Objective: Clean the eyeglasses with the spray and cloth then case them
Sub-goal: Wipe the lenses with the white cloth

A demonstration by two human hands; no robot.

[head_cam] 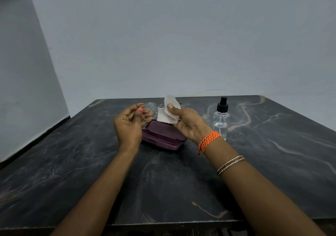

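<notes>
My left hand (130, 125) pinches the thin-rimmed eyeglasses (151, 108) by their left lens, which carries small droplets. My right hand (187, 121) holds a white cloth (168, 113) folded over the right lens, thumb pressing on top. Both hands hover just above the purple glasses case (163, 137), which lies open on the dark marble table (163, 181). The clear spray bottle (221, 119) with a black pump top stands upright to the right of my right hand, a little apart from it.
The table's far edge meets a pale wall. Its left edge runs diagonally beside a dark floor strip. The near edge lies just under my forearms. An orange thread band and a beaded bangle (230, 165) sit on my right wrist.
</notes>
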